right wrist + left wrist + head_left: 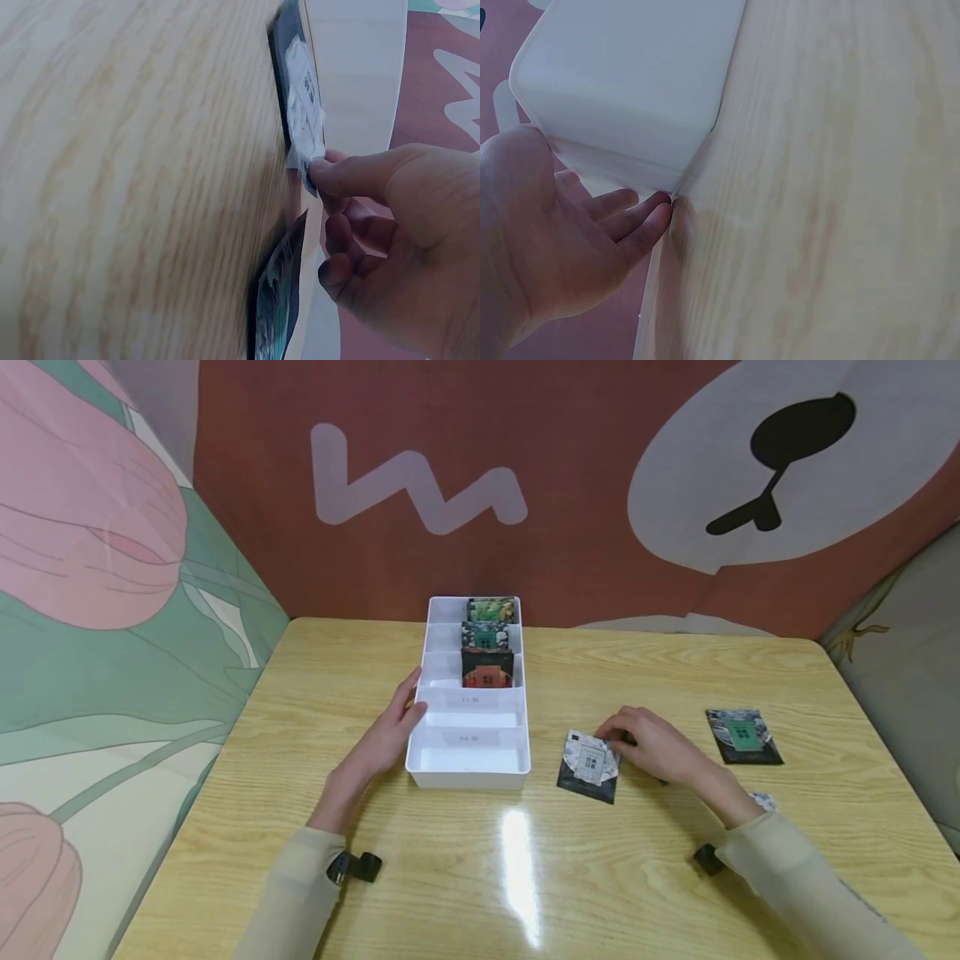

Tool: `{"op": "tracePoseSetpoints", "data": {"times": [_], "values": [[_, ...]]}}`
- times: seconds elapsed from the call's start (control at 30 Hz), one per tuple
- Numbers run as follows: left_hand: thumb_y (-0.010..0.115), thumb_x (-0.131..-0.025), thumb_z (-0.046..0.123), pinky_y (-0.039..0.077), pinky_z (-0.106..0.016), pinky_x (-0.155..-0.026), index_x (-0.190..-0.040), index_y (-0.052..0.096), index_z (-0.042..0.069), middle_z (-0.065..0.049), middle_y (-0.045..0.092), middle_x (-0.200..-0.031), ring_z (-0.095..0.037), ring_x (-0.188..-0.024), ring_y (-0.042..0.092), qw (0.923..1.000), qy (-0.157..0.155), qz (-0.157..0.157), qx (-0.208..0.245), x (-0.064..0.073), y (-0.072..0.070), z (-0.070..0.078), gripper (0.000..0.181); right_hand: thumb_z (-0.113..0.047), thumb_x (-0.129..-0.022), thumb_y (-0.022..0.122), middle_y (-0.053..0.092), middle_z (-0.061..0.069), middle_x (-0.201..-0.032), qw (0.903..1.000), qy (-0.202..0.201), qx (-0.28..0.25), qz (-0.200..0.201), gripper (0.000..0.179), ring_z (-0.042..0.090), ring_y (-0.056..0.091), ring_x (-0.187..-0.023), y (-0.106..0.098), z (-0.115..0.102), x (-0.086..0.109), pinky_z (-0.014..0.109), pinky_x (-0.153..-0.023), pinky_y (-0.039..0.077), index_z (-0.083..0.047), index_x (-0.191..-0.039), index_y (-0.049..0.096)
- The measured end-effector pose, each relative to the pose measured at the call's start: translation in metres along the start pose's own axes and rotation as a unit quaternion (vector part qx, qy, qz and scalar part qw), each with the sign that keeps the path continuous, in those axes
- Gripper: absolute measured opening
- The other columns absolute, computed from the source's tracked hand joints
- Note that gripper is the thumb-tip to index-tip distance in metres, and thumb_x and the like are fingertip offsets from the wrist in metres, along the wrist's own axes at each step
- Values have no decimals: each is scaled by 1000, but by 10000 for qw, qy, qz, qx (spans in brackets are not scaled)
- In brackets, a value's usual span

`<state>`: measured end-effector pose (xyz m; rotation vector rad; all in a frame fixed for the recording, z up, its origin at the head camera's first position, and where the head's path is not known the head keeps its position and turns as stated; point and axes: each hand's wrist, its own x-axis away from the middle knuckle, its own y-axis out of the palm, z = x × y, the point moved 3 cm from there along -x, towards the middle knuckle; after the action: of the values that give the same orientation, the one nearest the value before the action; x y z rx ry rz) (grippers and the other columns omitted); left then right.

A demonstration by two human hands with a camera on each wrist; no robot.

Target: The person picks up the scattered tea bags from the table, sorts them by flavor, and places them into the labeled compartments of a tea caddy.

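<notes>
Tea sachet [590, 766], white-labelled, is right of the divided tray [468, 781], far-right corner pinched by the right hand [656, 745]; probably light, pliable, slick, best held by its edge. Left hand [381, 737], fingers loosely extended, touches the tray's left side.

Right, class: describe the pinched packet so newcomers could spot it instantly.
On the wooden table, find the white divided tray. Right of it, the right hand pinches the packet; its grey label sets it apart from the green-labelled packet farther right.
</notes>
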<state>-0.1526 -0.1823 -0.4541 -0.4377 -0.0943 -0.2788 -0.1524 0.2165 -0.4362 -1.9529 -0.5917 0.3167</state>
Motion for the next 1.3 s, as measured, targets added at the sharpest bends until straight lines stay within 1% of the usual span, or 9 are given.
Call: {"op": "tracePoseSetpoints", "data": {"times": [0.13,0.37,0.47,0.53,0.63,0.77,1.0,1.13,1.3], "values": [[35,-107,45,28,-55,-119,-160,3,37,-15,20,-164,-39,-145,34,10000,-33,-9,0,0,0,1,62,-10,-94,67,66,-2,-95,9999,-16,-85,101,16,9,58,-85,1,0,0,33,-73,51,-14,-109,73],[35,-107,44,29,-55,-118,-160,3,37,-15,21,-164,-38,-144,36,10000,-14,-17,22,0,0,0,62,-23,-94,70,67,-6,-100,9999,59,-103,-118,24,12,58,-91,1,-2,0,36,-80,50,-14,-116,72],[35,-107,45,29,-55,-118,-160,3,36,-15,21,-164,-38,-144,35,10000,0,-18,21,0,0,0,63,-29,-92,72,68,-7,-100,9996,107,-175,-199,29,12,57,-91,0,-3,0,36,-80,48,-14,-117,72],[36,-107,46,28,-55,-119,-160,3,38,-14,21,-164,-38,-145,35,10000,-40,-7,12,0,0,0,63,-31,-90,74,68,-7,-99,9994,128,-182,-260,32,12,56,-90,0,-3,-1,35,-79,47,-14,-117,72],[35,-107,46,27,-55,-119,-160,3,38,-14,19,-165,-38,-146,33,10000,-52,-13,-16,1,-1,0,63,-28,-88,76,66,-8,-92,9991,125,-193,-352,33,12,53,-84,0,-4,-1,32,-76,43,-13,-117,72],[35,-107,46,26,-55,-119,-160,2,38,-14,18,-165,-39,-146,33,10000,-43,-22,-26,0,-1,-1,63,-24,-89,75,62,-9,-84,9983,184,-286,-463,30,11,48,-77,1,-4,-1,27,-69,38,-13,-117,70],[35,-108,41,25,-55,-120,-160,2,36,-16,17,-165,-40,-146,31,9999,33,-38,88,-1,0,0,62,-16,-92,71,64,-7,-82,9971,214,-534,-502,27,6,53,-69,0,-4,-2,23,-60,45,-11,-118,69],[35,-108,41,25,-55,-120,-160,2,36,-16,18,-165,-40,-146,31,9999,64,-43,118,-1,0,0,62,-15,-93,70,65,-8,-84,9971,297,-593,-372,22,7,55,-71,1,-3,-3,24,-62,46,-13,-115,71],[35,-108,43,26,-55,-120,-160,3,37,-15,19,-165,-39,-146,33,10000,16,-29,38,0,0,0,62,-14,-92,71,66,-8,-83,9967,339,-731,-62,10,6,56,-72,2,-3,-3,23,-63,48,-15,-102,72]]}}
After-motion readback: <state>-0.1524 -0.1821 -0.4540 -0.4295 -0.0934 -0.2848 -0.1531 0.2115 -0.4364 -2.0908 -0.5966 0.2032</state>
